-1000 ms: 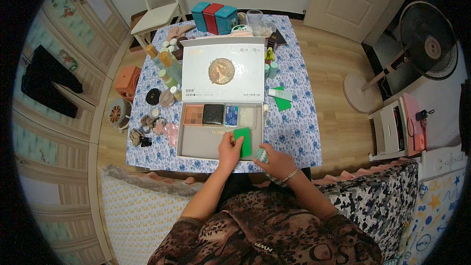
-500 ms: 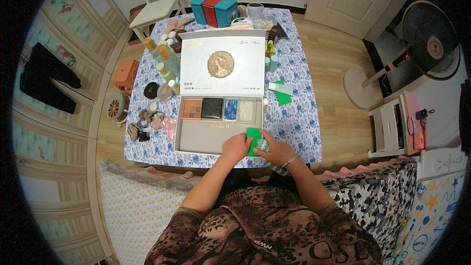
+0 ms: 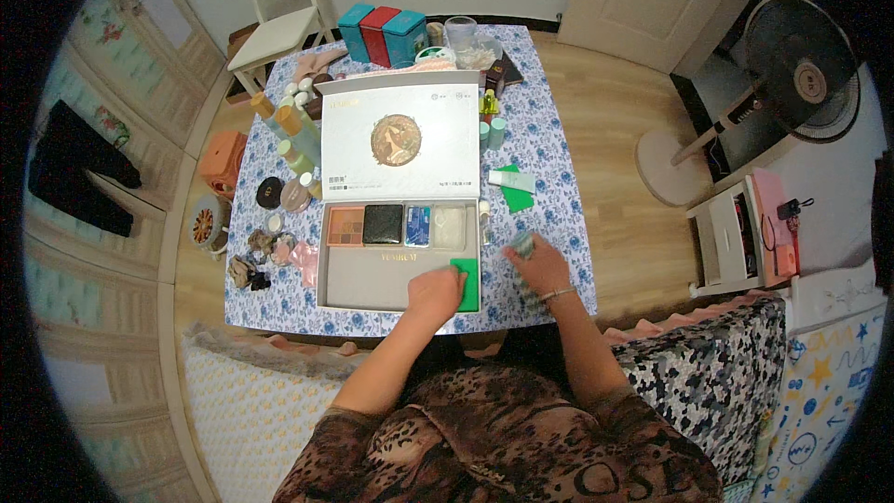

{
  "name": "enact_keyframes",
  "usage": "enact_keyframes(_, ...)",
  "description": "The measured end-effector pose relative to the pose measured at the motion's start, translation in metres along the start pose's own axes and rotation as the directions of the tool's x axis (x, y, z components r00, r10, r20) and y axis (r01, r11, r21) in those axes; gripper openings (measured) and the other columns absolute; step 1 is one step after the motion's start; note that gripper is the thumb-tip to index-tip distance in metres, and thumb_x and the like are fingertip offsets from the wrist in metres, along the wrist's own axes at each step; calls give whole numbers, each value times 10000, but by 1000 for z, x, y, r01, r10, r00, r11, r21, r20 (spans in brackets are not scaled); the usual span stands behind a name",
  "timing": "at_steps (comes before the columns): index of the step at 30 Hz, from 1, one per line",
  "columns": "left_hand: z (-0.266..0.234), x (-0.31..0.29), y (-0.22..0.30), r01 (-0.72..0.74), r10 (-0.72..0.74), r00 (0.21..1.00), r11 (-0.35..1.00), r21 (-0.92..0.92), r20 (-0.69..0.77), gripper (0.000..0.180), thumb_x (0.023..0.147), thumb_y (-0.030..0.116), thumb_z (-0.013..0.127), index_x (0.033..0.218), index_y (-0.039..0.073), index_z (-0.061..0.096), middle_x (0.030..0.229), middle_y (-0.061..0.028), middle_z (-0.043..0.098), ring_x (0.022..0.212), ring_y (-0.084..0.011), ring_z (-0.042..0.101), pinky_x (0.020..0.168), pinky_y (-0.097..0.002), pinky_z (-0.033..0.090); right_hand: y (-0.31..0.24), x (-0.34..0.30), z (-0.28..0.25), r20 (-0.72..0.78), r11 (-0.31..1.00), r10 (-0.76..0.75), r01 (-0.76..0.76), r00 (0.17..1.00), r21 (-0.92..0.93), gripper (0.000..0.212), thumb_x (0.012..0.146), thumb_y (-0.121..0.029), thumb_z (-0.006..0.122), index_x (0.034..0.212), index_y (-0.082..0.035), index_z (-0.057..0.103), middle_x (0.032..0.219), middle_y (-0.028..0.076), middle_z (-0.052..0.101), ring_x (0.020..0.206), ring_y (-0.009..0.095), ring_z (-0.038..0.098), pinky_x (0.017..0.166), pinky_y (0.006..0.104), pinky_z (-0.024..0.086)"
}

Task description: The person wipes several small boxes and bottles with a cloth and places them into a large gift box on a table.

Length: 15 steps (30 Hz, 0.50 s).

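An open white gift box lies on the table in front of me, its lid tilted up behind it. My left hand is closed at the left edge of a flat green card in the box's front right corner. Right of the box, over the tablecloth, my right hand is closed round a pale green-and-white checked strip, like cloth. Along the box's back row sit an eyeshadow palette, a black square case, a blue packet and a clear case.
Bottles and hair ties crowd the left of the table. Blue and red tins stand at the back. A pale tube rests on another green card to the right. Beyond stands a fan.
My right hand has moved right, away from the green card, carrying the checked strip. The left hand stays at the card. The whole view has shifted slightly.
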<state>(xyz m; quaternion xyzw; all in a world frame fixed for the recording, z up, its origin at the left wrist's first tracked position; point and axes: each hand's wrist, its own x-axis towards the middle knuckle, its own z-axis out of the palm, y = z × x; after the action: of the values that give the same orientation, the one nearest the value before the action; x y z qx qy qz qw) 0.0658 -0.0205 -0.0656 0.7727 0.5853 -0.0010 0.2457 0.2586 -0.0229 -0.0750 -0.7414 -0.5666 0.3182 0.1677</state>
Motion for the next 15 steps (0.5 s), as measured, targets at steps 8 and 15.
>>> enact_keyframes(8, -5, 24, 29, -137, 132, 991, 918, -373, -40, 324, 808, 341, 487, 700, 43, 557, 661, -170, 565, 653, -344, 548, 565, -421, 428, 14, 79, -2, -412, 992, -72, 21, 908, -128, 452, 674, -385, 631, 996, -92, 507, 924, 161, 551, 821, 332, 551, 660, 416, 452)
enact_keyframes(15, 14, 55, 32, -217, 206, 976, 851, -478, -76, 324, 796, 313, 530, 673, 14, 546, 608, -177, 529, 570, -347, 509, 518, -399, 397, 14, 115, -2, -278, 949, -239, 163, 930, -270, 651, 637, -366, 658, 1192, -157, 390, 1086, 119, 472, 861, 306, 545, 666, 403, 467)
